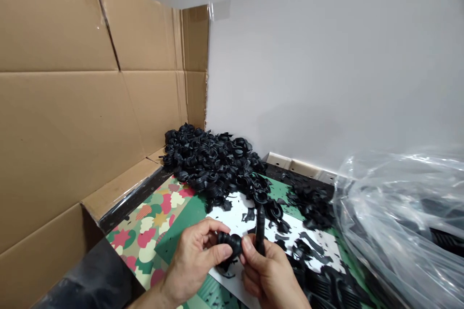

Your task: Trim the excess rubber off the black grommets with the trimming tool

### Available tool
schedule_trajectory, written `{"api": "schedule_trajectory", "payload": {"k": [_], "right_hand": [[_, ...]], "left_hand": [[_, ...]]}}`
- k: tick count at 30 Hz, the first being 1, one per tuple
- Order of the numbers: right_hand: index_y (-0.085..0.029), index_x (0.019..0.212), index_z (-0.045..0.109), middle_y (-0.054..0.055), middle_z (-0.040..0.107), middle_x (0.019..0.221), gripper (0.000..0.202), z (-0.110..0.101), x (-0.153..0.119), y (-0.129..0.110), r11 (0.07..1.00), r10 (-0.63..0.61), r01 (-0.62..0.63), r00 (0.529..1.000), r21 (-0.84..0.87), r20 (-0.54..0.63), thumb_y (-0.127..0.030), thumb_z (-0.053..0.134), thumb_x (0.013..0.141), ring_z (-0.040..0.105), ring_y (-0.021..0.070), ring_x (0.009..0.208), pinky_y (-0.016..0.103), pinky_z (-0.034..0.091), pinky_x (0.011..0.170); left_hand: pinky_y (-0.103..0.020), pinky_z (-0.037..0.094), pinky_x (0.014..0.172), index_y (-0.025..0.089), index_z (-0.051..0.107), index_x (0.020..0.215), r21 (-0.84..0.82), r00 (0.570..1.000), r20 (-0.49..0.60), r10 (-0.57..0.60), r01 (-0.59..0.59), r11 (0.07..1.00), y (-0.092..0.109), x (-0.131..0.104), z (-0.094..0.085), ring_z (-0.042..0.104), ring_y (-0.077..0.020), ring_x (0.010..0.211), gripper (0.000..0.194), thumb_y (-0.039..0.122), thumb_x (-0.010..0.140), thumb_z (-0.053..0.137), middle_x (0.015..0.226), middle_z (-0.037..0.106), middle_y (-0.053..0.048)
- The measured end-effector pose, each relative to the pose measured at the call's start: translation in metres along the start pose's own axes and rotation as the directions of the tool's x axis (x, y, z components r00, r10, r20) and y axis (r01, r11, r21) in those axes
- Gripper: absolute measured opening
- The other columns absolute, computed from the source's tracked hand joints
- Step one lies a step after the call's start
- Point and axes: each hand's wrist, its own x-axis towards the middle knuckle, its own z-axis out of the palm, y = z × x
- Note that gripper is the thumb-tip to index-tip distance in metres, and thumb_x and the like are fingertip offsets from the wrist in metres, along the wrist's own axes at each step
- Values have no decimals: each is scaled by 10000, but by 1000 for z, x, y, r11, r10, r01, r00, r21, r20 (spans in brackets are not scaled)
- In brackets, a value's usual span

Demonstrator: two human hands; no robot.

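A small black ribbed rubber part [229, 243] sits between the thumb and fingers of my left hand [197, 256], which is closed on it. My right hand [266, 268] meets the part's right end with its thumb tip. It is also closed around a black stick-like tool [260, 224] that points up and away; its lower end is hidden in the fingers. Both hands are above a white sheet [232, 210] strewn with black rubber scraps [308, 248].
A large heap of black rubber pieces [213, 159] lies against the cardboard wall [145, 106], with a smaller scrap pile [313, 205] to its right. Ribbed black parts [326, 285] lie near right. A clear plastic bag [402, 217] bulges at the right. Patterned paper [145, 227] is at left.
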Motion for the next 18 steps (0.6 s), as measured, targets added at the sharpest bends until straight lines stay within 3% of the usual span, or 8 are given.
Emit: {"api": "schedule_trajectory", "payload": {"k": [4,12,15,18], "right_hand": [[-188,542,471,-131,293,406,480,4,-3,-3,999,0,-2,999,49,41,-508,828,513,-7,-18,365,180,-16,330],[-168,547,494,-127,333,405,493,7,-5,-6,995,83,-91,985,50,149,-522,836,510,11,-34,343,163,41,312],[-175,536,493,-133,293,389,523,6,-5,-9,997,57,-51,992,-52,116,-591,807,499,29,-20,333,180,41,309],[-157,632,589,-92,364,400,483,-3,-8,-23,954,-121,113,993,-279,-15,-607,757,582,253,38,343,183,168,344]], "left_hand": [[-227,399,604,200,707,948,48,994,52,97,-99,994,3,1,-4,504,-133,689,226,192,723,702,874,581,-15],[-253,406,662,177,684,785,112,988,21,154,-155,982,4,0,-2,530,-165,735,51,168,738,666,800,575,-18],[-260,412,683,171,684,763,118,986,3,167,-167,979,6,0,-1,541,-173,749,38,158,737,659,789,589,-25],[-258,412,674,173,689,743,135,985,-32,168,-162,978,10,0,-2,540,-179,749,32,159,722,669,777,601,-28]]}}
